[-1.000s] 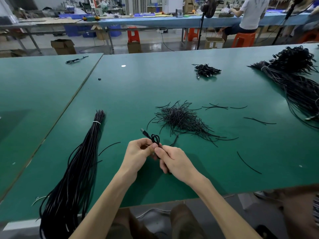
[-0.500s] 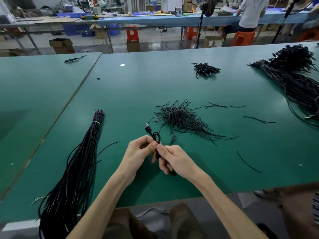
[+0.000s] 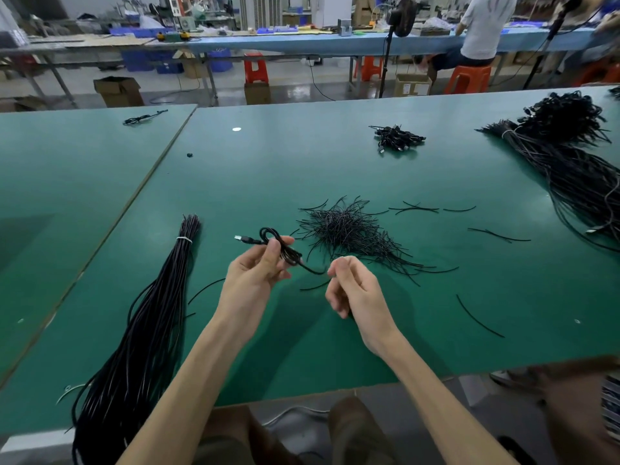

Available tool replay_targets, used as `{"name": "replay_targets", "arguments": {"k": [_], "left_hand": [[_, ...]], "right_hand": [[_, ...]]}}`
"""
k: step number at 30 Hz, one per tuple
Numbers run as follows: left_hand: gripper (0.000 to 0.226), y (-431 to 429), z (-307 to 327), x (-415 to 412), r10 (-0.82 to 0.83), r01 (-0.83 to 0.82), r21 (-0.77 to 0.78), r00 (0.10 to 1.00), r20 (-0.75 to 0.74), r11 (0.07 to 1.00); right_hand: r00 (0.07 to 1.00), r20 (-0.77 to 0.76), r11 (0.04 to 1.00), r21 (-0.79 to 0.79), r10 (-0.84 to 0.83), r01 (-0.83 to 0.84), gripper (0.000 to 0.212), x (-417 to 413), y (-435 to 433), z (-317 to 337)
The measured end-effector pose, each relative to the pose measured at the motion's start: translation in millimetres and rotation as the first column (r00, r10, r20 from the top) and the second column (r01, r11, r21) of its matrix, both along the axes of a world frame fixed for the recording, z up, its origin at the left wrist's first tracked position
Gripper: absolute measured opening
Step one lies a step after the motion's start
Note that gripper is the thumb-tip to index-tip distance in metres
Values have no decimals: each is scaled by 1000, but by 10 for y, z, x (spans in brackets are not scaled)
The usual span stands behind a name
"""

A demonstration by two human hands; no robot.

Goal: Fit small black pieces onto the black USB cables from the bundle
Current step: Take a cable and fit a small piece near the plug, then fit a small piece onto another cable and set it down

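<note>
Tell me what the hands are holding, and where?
The left hand pinches the coiled black USB cable at its wound middle. The right hand is by the loose tail; a grip cannot be told.

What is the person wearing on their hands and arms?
Nothing that shows. The left hand and right hand have no gloves, rings or watch, and the left forearm and right forearm are bare down to the picture's bottom edge, so no sleeves are in view.
</note>
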State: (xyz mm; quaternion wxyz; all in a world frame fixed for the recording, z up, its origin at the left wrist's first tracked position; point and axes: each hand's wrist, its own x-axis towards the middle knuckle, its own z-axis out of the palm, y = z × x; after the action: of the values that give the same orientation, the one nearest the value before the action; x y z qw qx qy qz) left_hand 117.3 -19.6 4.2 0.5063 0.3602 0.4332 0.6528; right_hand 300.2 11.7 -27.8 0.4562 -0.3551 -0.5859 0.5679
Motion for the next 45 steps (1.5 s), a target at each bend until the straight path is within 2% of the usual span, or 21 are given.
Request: {"name": "replay_targets", "arguments": {"k": [2,6,10,13,16,18,21,24,25,28,29,31,34,35,38,40,41,43,44,45], "left_hand": [[23,40,62,-21,-18,15,22,995,97,1000],[25,139,189,27,-53,62,-34,970,237,997],[29,361,342,242,-163,203,-127,950,267,971],[31,621,444,488,-239,288,-166,935,262,943],[28,890,493,833,-262,307,-279,947,185,910],[23,1057,501,1074,-295,311,-350,950,99,884],[21,1265,519,1385,-321,306,-402,947,31,863],[32,1407,486,1590,-335,288,-395,941,-55,872],[38,1425,464,1639,-367,304,-393,925,-96,868],[55,1379,370,1714,-458,360,-382,866,-204,851],[59,1343,325,1699,-483,385,-369,847,-223,846],[59,1259,256,1615,-526,443,-334,822,-220,832],[48,1156,238,1383,-527,464,-285,823,-211,839],[43,1131,253,1283,-509,454,-264,836,-203,851],[28,1030,307,894,-432,379,-232,866,-253,896],[23,937,322,567,-334,256,-242,864,-377,936],[22,884,325,394,-267,169,-241,843,-467,956],[22,766,306,30,-109,-45,-204,723,-682,978],[19,703,282,-158,-37,-159,-166,604,-796,973],[18,638,250,-349,4,-269,-130,446,-895,954]], "right_hand": [[998,57,998,49,32,-34,40,-14,-15,2],[946,294,976,121,138,-180,29,-67,-44,-7],[886,445,969,133,128,-207,12,-103,-52,-7],[786,614,955,184,75,-234,3,-141,-84,-17],[679,734,952,196,16,-234,26,-182,-110,6],[646,763,956,171,26,-240,34,-182,-99,22],[666,745,950,178,41,-258,25,-162,-102,44],[682,726,955,132,89,-266,14,-135,-125,-4],[693,714,959,113,104,-260,16,-132,-129,-17],[746,659,982,54,101,-180,49,-109,-131,-20],[748,656,984,48,101,-174,54,-108,-130,-25],[693,712,975,60,110,-216,53,-132,-105,-37],[573,815,951,106,85,-292,36,-201,-106,-16],[586,806,950,120,76,-289,32,-203,-109,-12],[715,698,955,188,34,-230,24,-179,-107,-8],[732,680,945,216,34,-245,5,-173,-91,-10],[738,674,943,227,29,-245,6,-174,-82,-17],[754,656,938,254,13,-237,10,-174,-84,-36],[766,642,934,272,3,-231,9,-173,-92,-46],[773,635,931,283,-1,-231,7,-171,-104,-52]]}}
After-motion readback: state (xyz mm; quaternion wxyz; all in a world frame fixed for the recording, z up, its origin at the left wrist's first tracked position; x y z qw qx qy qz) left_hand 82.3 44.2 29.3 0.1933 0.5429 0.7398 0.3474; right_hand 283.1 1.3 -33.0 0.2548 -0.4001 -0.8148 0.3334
